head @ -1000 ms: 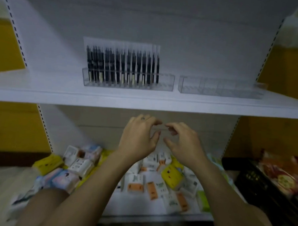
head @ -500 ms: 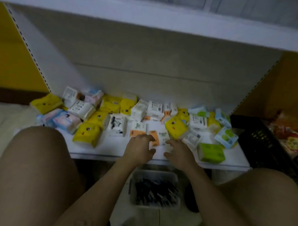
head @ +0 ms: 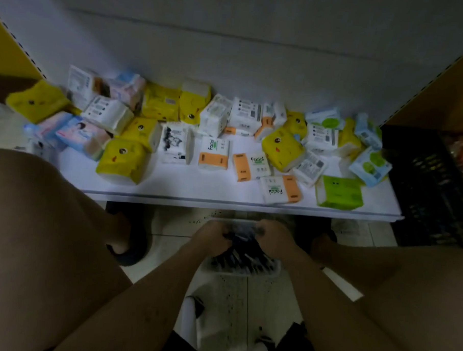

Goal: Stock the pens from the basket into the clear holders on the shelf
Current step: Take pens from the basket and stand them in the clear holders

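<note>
Pens, dark and heaped, lay in a pale basket on the tiled floor, just below the front edge of a white shelf and between the person's feet. At far left a bare left knee filled the corner, and beside it a dark shoe stood on the floor under the shelf. On the shelf above, a yellow pack lay near the front edge, with more yellow, pink and white packs crowded behind it against the back wall. Further along lay an orange-and-white pack marked "Facial", with two like it to its right. Below these, the left hand reached into the far end of the basket, its fingers curled down round a bunch of pens. The right hand sat just beside it, close but apart, its fingers likewise curled round pens from the same heap; blur hid how many each hand held. To the right on the shelf a green pack lay near the front edge. Beyond the shelf's end stood a black crate, and the right knee filled the lower right corner.
</note>
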### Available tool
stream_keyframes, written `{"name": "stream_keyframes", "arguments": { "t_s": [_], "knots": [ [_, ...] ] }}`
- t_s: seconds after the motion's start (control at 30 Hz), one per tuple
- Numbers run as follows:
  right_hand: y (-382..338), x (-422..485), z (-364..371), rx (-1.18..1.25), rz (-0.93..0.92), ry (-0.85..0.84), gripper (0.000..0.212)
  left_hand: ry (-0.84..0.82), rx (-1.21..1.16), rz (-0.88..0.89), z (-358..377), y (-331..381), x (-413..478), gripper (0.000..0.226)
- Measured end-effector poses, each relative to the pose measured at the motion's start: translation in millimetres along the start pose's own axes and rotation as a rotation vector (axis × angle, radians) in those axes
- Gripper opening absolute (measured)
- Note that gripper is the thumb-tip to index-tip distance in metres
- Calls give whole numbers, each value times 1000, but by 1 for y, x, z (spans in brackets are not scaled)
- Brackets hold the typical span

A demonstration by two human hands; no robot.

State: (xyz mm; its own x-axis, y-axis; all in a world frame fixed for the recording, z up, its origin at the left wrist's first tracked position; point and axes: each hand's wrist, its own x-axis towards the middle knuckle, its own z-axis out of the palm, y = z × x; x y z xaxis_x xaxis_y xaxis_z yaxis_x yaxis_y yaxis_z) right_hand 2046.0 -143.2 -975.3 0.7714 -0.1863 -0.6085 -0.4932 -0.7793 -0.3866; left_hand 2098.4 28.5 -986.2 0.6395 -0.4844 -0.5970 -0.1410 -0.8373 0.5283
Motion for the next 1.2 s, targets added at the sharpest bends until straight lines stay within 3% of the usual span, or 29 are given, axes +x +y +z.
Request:
{"name": "stream_keyframes", "arguments": {
  "t_s": [0.23, 0.4, 0.5, 0.73, 0.83, 0.97, 1.2],
  "knots": [
    [41, 19, 17, -86, 114, -184, 32, -79, -87, -139, 37, -28, 34, 9],
    [61, 34, 36, -131, 241, -186, 33, -198, -167, -179, 74, -40, 41, 29],
    [68, 36, 50, -141, 167, -295, 36, -234, -241, -208, 88, -48, 48, 27],
    [75, 45, 84, -70, 159, -312, 37, -169, -378, -217, 82, -44, 77, 50],
    [80, 47, 97, -46, 155, -261, 38, -141, -387, -230, 80, -41, 80, 43],
    [82, 46, 101, -40, 114, -315, 36, -129, -289, -190, 82, -37, 79, 38],
    [82, 46, 112, -227, 17, -313, 61, -159, -247, -102, 94, -26, 77, 33]
  ]
}}
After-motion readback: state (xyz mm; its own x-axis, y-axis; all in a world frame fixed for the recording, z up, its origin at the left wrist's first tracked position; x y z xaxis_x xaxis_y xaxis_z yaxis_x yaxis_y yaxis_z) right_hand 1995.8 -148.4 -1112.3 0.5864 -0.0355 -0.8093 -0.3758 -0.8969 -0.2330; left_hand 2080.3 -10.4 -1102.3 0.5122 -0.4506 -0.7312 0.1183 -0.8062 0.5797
